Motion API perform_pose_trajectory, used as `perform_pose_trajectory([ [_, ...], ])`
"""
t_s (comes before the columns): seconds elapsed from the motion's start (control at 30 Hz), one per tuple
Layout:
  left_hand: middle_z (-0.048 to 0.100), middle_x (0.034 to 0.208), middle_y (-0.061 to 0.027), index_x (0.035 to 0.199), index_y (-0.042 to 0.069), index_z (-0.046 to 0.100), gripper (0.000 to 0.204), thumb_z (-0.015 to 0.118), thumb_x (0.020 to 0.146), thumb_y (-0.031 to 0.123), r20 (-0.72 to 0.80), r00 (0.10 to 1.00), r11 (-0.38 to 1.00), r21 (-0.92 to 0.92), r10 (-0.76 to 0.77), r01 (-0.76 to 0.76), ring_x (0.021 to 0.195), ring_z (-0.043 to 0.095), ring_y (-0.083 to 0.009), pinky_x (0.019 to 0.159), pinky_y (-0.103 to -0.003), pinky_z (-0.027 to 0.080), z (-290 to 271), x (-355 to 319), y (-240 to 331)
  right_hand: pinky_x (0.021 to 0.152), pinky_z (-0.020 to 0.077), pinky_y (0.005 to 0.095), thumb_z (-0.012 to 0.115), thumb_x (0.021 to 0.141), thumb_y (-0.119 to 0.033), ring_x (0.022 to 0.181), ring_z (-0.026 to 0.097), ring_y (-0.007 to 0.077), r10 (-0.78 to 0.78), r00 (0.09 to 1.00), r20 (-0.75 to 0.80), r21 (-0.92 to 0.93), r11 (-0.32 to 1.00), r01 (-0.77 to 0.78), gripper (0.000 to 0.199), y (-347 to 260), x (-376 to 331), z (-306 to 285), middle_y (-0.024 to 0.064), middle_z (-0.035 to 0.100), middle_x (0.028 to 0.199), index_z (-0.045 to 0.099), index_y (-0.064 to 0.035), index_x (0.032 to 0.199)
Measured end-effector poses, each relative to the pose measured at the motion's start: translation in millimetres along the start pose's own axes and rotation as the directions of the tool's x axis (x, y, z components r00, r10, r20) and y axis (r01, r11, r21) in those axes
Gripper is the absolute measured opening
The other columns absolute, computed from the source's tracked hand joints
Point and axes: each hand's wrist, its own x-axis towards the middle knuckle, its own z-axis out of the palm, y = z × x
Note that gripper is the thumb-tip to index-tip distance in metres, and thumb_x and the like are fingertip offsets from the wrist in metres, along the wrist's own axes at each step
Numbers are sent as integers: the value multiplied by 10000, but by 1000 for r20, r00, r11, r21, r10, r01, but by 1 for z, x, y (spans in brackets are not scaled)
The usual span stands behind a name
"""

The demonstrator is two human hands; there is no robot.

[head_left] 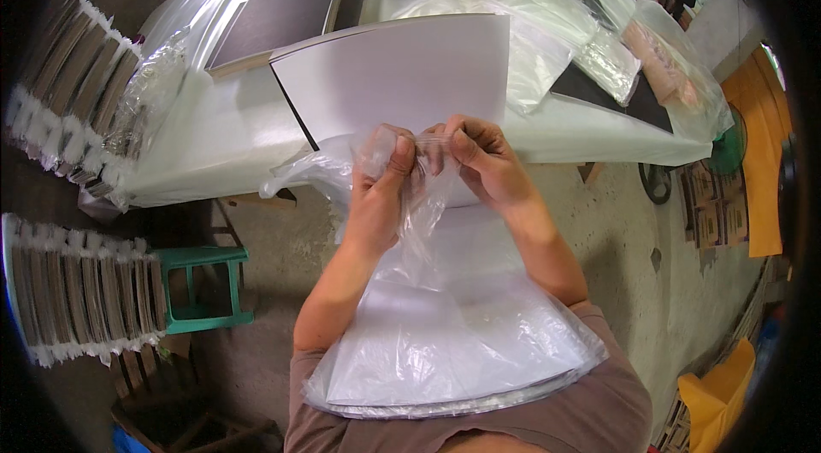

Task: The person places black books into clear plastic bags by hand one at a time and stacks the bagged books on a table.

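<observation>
A clear plastic bag (462,342) with flat white sheets inside rests against my body. Its loose upper end is bunched between my two hands over the table's front edge. My left hand (389,175) is closed on the gathered plastic, thumb pressed against the fingers. Close beside it, my right hand (492,158) pinches the same plastic, so a short stretch of it runs between them. Just beyond my hands, a large white panel (402,68) with a dark edge leans up on the table and partly hides what lies behind it.
Dark flat panels (282,8) lie on the plastic-covered table (205,145), with loose clear bags (539,34) at its right. Tall bagged stacks (90,290) stand at my left, one beside a green stool (205,282). Yellow sheeting (761,153) hangs at the right.
</observation>
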Motion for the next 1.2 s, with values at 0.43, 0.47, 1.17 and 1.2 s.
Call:
perform_pose_trajectory([
  [0.43,583,738,-110,697,21,590,558,650,584,565,718,691,979,190,-88,-73,695,534,-213,710,-334,373,-89,-31,12,387,326,181,563,801,-341,431,395,36,74,555,-828,86,996,-3,241,-81,-3,-34,-46,446,549,550,-106,751],
  [0.47,587,742,-127,681,28,585,547,645,590,564,658,751,978,186,-55,-91,699,540,-229,743,-356,368,-90,-36,15,385,320,174,561,802,-344,429,390,28,51,535,-843,124,987,102,244,-88,-10,-48,-48,448,548,552,-105,750],
  [1.17,513,1096,-131,1156,3,451,649,565,708,458,290,956,991,-134,51,-13,911,531,-228,772,-344,420,-131,-50,8,708,441,301,657,699,-116,785,541,156,591,623,513,-481,799,-361,324,-6,-32,-15,106,576,934,569,-48,1004],
  [1.2,515,1093,-129,1156,3,450,647,575,705,449,317,947,989,-148,51,-3,912,529,-226,773,-342,419,-131,-43,6,707,441,296,659,697,-91,785,539,147,635,580,510,-536,762,-363,311,-6,-30,-15,106,581,917,576,-47,993],
])
